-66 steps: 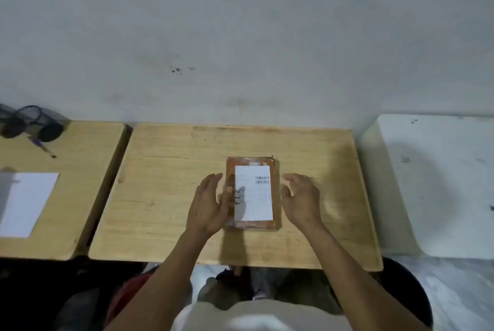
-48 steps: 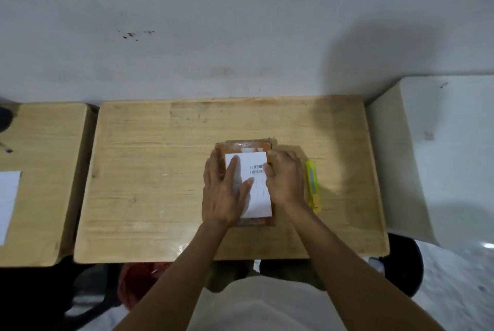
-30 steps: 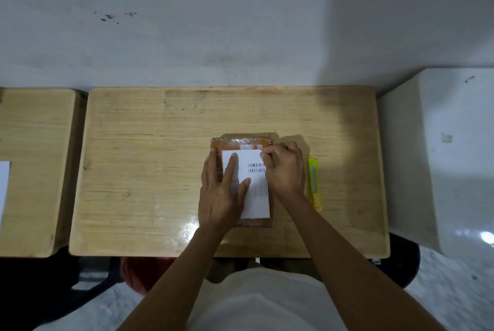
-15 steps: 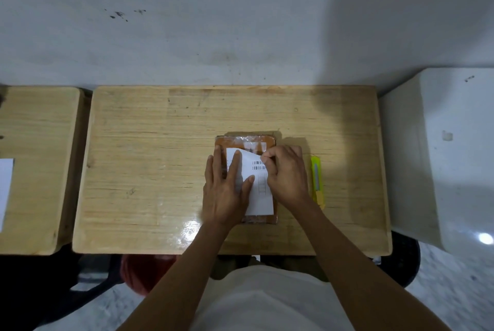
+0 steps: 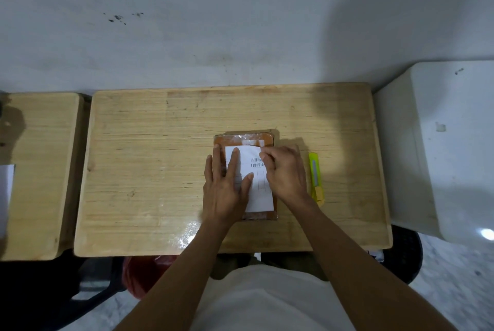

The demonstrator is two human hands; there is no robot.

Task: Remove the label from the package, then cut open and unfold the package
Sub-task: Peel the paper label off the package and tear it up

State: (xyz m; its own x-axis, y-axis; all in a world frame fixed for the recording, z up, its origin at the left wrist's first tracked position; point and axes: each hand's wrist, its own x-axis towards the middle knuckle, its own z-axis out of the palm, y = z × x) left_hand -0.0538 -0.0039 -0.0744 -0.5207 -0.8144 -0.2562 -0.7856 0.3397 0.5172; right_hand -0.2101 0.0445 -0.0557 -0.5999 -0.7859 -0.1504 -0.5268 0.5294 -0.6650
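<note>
On the wooden table (image 5: pixel 149 170), the left hand (image 5: pixel 224 186) presses flat with splayed fingers on the brown package (image 5: pixel 246 141), the right hand (image 5: pixel 286 170) pinches its white label (image 5: pixel 260 191) at the far corner, beside a yellow cutter (image 5: pixel 315 178).

The package (image 5: pixel 244 141) lies on the table (image 5: pixel 149 170), the label (image 5: pixel 258 191) on top; both hands rest on it. A cutter (image 5: pixel 315 175) lies just right.

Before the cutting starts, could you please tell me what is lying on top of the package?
A white label lies on the package, with the left hand pressing flat and the right hand at its far corner. The hands hide the rest.
</note>
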